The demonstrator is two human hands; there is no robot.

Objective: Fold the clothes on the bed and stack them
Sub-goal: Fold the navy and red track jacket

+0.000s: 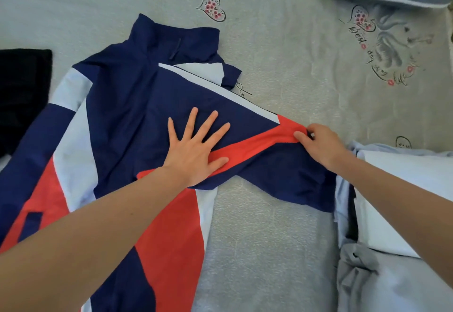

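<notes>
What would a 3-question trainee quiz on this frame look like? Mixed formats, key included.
1. True or false: the left hand lies flat with spread fingers on the jacket.
2. The right hand pinches which part?
A. the collar
B. the red stretch of the sleeve
C. the black garment
3. Fill in: the pale folded stack lies at the ___ edge of the view, on the bed.

Key: 1 true; 2 B; 3 right
</notes>
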